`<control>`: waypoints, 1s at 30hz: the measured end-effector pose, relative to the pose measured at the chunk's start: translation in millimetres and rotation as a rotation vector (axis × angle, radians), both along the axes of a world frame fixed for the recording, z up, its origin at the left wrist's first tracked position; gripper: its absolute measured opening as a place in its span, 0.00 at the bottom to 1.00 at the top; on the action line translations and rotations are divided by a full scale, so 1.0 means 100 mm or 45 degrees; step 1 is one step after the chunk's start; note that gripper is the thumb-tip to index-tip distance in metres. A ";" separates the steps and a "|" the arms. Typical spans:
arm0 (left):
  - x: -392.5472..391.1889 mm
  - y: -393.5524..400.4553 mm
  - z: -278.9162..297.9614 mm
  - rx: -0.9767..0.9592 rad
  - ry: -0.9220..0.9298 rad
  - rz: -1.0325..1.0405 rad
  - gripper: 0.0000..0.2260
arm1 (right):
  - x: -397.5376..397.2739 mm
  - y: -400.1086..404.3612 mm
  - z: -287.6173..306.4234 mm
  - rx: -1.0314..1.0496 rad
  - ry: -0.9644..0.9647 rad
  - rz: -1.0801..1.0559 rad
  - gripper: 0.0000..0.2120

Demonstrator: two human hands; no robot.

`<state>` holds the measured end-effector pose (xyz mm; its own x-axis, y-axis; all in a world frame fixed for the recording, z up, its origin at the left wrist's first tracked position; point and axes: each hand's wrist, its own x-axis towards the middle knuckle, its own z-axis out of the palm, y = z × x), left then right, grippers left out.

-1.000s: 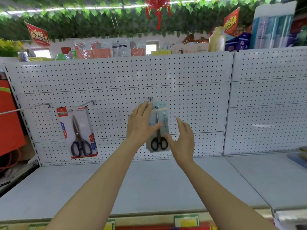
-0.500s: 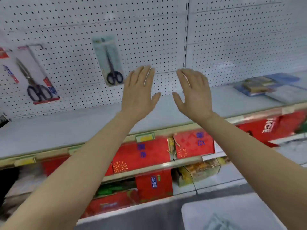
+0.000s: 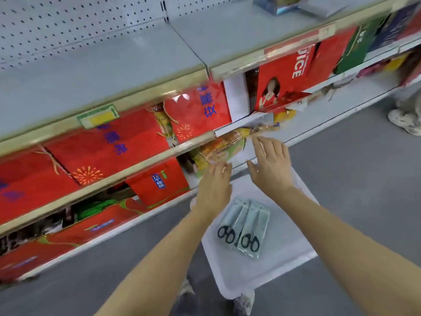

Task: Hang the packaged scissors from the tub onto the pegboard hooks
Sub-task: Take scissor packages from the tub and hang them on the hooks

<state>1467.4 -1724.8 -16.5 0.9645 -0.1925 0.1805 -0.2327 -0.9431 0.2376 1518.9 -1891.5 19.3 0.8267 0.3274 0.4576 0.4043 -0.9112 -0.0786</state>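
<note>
Both hands empty, fingers spread: left hand [image 3: 214, 185] and right hand [image 3: 271, 165] hover over the far end of the white tub [image 3: 273, 267] on the floor. Two packaged scissors [image 3: 243, 226] lie side by side in the tub, handles toward the person. Pegboard [image 3: 75, 23] is up left. Next: drop lower, take one pack only by its top edge, keep the hang hole free.
</note>
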 end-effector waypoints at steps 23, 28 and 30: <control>-0.18 -0.57 -2.34 -0.027 1.097 0.550 0.44 | -1.23 -0.70 -2.32 0.035 0.842 -0.513 0.31; -0.23 -0.57 -2.24 -0.278 0.997 0.592 0.25 | -1.21 -0.57 -2.35 0.285 1.291 -0.833 0.35; -0.27 -0.58 -2.18 -0.342 0.946 0.560 0.20 | -1.15 -0.46 -2.40 0.557 1.470 -1.025 0.40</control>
<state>1440.0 -1782.6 -234.6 0.8270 0.1803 -0.5325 0.4373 -0.8016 0.4078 1404.0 -1937.8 -220.6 0.6819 -0.3749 -0.6281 -0.6655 -0.6743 -0.3201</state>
